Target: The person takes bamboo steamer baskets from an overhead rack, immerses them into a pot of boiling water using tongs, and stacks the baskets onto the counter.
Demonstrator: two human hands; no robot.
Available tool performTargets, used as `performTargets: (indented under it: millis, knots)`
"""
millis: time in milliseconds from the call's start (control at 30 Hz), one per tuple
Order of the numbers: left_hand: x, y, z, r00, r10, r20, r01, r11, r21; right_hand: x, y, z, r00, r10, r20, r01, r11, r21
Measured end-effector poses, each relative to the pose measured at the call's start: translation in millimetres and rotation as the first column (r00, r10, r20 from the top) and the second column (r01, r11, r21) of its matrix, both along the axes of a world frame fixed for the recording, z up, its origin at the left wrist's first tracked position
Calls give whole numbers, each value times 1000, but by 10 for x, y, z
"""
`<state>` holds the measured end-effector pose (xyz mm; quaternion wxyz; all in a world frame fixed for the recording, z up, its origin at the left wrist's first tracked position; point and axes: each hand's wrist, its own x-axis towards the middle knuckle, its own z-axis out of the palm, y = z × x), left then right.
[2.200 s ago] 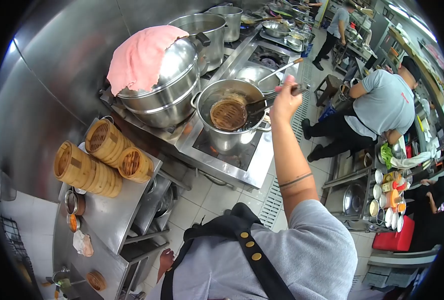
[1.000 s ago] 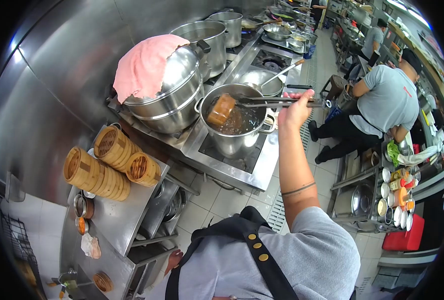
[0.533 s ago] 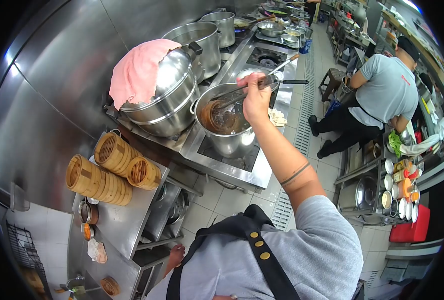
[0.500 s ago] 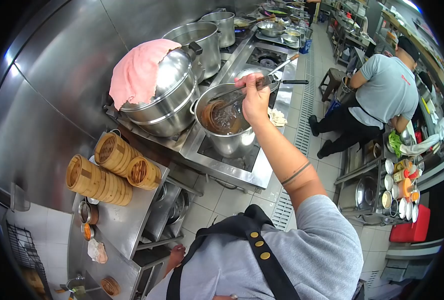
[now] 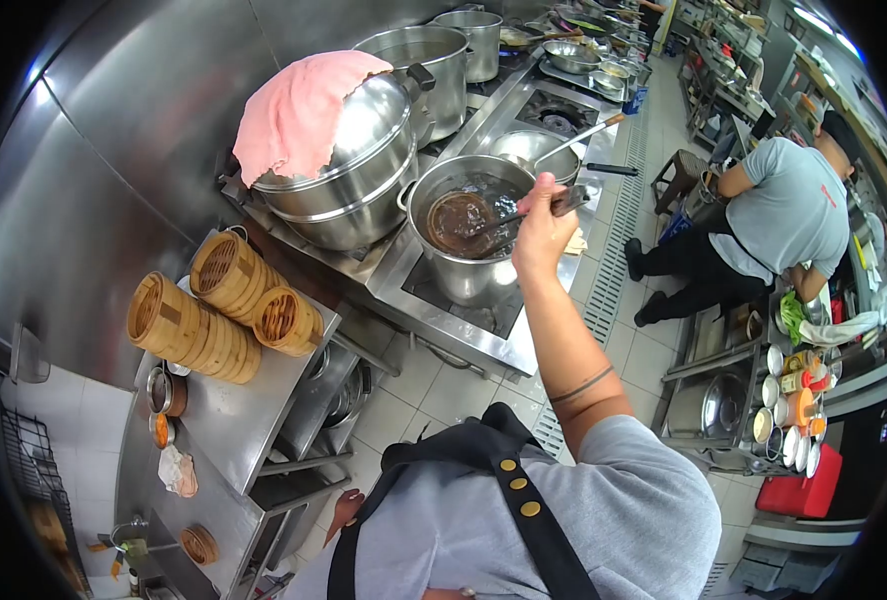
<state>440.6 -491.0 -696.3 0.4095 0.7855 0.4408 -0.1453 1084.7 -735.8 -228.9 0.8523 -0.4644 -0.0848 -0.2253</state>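
My right hand [image 5: 546, 235] is closed round the dark handle end of what look like metal tongs [image 5: 504, 222], whose far ends reach into a steel pot [image 5: 469, 280]. In the pot's bubbling liquid sits a round brown basket [image 5: 456, 218], apparently a bamboo steamer, with the tong ends at its near right side. Whether they grip it I cannot make out. My left hand [image 5: 346, 508] shows only in part past the front of my apron, low and away from the stove; its fingers are too hidden to read.
Left of the pot stands a large steamer [image 5: 349, 200] with a pink cloth [image 5: 304, 110] on its lid. A wok [image 5: 539, 150] with a ladle is behind. Stacked bamboo steamers [image 5: 194, 330] stand on the left counter. A co-worker [image 5: 789, 200] bends over the right counter.
My right hand has moved lower and the tongs lie at a flatter angle over the pot. The view has shifted a little. The co-worker stays at the right counter.
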Motion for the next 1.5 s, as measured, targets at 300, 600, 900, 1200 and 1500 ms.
performTargets:
  millis: [300, 600, 900, 1200, 1500]
  knots:
    - [60, 119, -66, 674, -736, 70, 561, 571, 599, 236, 73, 97, 988, -1, 155, 34, 977, -209]
    - [224, -72, 583, 927, 376, -4, -330, 807, -490, 461, -188, 795, 729, 675, 113, -560, 682, -471]
    - [73, -100, 351, 921, 383, 68, -309, 827, -470, 527, -215, 530, 776, 625, 88, -484, 679, -553]
    - [291, -16, 613, 973, 222, 57, -193, 930, -314, 583, -238, 260, 909, 412, -56, -394, 811, -432]
    - [474, 80, 675, 924, 382, 23, -324, 813, -484, 675, -192, 388, 929, 368, -32, -336, 807, -486]
